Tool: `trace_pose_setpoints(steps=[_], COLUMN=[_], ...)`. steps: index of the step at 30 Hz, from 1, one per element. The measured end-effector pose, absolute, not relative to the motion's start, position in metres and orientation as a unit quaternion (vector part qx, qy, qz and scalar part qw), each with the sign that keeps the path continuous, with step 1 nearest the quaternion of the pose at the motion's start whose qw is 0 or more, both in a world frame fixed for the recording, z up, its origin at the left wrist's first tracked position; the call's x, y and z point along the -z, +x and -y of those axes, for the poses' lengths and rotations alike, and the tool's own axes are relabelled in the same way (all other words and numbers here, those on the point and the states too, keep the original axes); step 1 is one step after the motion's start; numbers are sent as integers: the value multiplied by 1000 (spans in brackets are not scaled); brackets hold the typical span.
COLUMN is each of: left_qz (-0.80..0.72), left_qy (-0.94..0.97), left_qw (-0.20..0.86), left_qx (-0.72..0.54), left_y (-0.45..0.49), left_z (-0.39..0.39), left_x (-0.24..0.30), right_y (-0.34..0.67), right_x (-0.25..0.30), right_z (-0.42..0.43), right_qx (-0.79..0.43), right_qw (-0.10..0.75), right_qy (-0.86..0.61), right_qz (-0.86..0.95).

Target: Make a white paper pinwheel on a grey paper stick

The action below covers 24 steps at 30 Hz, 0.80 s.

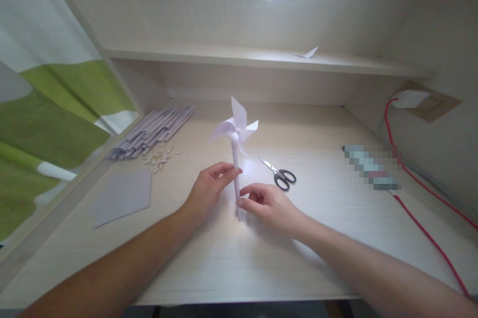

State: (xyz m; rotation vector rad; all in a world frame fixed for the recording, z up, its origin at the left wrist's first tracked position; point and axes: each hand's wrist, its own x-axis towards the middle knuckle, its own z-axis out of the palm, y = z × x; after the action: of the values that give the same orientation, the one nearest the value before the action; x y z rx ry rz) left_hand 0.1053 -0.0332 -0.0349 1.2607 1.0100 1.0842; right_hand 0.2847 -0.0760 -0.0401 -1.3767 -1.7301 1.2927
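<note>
Scissors [276, 170] right of pinwheel [235, 136], paper tubes [153, 131] left, probably a phone [369, 166] far right

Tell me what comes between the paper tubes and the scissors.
In the head view: small pale pieces close to the paper tubes, then the left hand and the pinwheel whose stick it grips, before the scissors.

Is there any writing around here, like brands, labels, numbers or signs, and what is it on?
No text can be read anywhere in this picture.
White pinwheel: no lettering shows.
Flat paper and paper tubes: no writing shows.
Scissors: any small marking is too small to read.
White plug: too blurred to read any mark.
Device on the right: pixelated, so unreadable.
</note>
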Motion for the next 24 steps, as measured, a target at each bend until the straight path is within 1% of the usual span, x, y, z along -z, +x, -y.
trace_pose_setpoints(steps=[6,11,18,24], left_qz=[-427,-426,-440,-443], left_qy=[531,613,687,702], left_qw=[562,488,411,385], left_qx=[-469,-452,-407,-403], left_y=[102,102,102,102], left_z=[29,28,31,30], left_x=[40,44,48,53], right_y=[280,290,340,396], right_x=[42,41,23,12], right_z=[73,72,51,5], right_qx=[-452,-473,-455,-379], right_qw=[299,298,309,297], right_qy=[-521,-541,-597,-680], right_qz=[660,629,583,553])
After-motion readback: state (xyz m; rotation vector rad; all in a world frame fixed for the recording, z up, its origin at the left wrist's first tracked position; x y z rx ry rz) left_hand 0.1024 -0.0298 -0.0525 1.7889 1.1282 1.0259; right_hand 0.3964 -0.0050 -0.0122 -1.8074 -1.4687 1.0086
